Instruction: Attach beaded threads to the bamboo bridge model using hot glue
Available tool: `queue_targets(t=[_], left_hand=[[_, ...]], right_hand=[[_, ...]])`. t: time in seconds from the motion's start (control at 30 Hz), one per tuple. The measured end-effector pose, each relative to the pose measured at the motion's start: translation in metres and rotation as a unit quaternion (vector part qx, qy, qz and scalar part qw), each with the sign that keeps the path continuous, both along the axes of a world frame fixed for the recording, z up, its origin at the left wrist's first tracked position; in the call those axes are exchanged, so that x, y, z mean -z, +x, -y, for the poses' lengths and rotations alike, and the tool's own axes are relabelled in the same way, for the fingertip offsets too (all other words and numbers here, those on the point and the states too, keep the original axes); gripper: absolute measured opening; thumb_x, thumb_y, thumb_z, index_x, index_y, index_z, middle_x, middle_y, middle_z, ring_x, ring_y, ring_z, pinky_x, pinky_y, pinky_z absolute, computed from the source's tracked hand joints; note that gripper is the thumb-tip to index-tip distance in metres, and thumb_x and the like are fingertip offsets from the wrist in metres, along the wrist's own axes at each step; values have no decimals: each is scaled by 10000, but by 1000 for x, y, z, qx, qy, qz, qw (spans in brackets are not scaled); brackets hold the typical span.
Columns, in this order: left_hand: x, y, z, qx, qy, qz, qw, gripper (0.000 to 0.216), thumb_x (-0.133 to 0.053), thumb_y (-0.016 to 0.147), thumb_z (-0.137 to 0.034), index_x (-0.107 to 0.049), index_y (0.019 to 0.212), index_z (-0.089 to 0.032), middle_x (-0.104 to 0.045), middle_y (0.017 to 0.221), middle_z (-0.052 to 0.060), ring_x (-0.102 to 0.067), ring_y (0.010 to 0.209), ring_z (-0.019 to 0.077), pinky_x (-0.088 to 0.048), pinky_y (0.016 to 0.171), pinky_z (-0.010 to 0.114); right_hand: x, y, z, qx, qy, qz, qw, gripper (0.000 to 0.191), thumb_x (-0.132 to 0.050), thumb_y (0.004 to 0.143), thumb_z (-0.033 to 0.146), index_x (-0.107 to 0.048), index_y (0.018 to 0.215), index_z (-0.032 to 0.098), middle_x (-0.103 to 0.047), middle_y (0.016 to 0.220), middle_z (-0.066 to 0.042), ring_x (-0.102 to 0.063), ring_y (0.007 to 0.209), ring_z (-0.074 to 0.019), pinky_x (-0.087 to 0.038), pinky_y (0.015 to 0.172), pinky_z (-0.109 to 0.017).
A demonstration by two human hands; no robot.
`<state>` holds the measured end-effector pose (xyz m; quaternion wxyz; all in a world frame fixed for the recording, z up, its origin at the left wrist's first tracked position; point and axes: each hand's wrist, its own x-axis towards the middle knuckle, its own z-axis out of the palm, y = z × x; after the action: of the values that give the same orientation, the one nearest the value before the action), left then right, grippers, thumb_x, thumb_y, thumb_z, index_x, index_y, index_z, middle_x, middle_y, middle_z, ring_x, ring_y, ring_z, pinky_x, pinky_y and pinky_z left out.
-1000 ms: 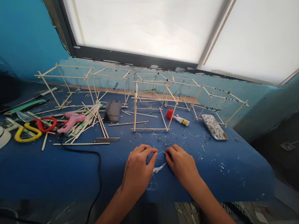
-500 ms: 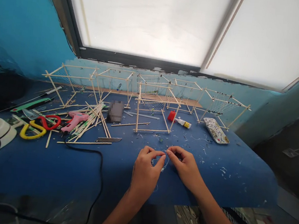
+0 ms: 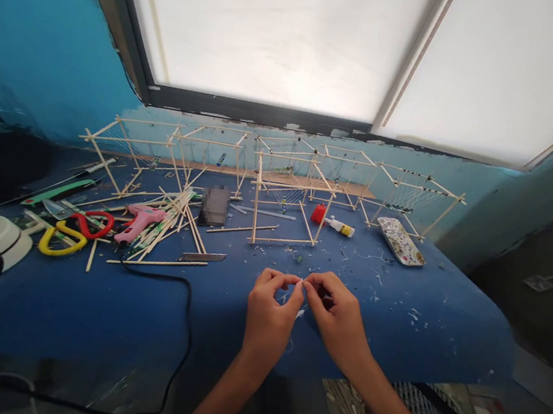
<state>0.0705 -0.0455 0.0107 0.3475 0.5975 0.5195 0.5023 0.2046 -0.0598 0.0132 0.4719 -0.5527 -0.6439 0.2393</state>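
"Over the blue tabletop (image 3: 221, 331), what's changed?"

"Our left hand (image 3: 269, 313) and right hand (image 3: 342, 317) have closed in, both pinching the white thread (image 3: 300, 313) between them, so our work now centres on one spot."

The left hand (image 3: 270, 308) and right hand (image 3: 337, 310) have drawn together.

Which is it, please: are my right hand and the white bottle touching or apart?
Apart. The head view shows blue table between the right hand and the white bottle, which lies farther back.
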Motion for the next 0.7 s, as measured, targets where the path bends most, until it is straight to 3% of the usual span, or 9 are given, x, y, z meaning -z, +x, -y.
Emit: queue_targets(t=[0.2,0.5,0.7], left_hand=[[-1,1,1,-14,29,-32,999,124,-620,864,-262,-723,849,-194,-625,897,36,-580,897,211,-430,806,336],[-2,-3,-1,32,-10,14,999,143,-594,876,-290,-696,838,-197,-601,853,21,-513,766,168,-413,721,308],[3,-7,-5,108,-68,125,984,179,-600,861,-335,-664,830,-171,-566,818,12,-480,694,135,-400,653,280]], right_hand=[[-1,-2,2,3,15,20,1000,205,-526,996,344,-631,889,204,-574,850,-17,-528,714,-146,-418,629,-286],[2,2,-2,-1,-20,-23,1000,206,-529,982,371,-611,890,206,-561,824,-11,-509,727,-164,-404,629,-291],[4,5,-4,7,-29,-17,999,214,-492,991,386,-582,922,205,-553,832,-11,-512,745,-172,-397,653,-299]])
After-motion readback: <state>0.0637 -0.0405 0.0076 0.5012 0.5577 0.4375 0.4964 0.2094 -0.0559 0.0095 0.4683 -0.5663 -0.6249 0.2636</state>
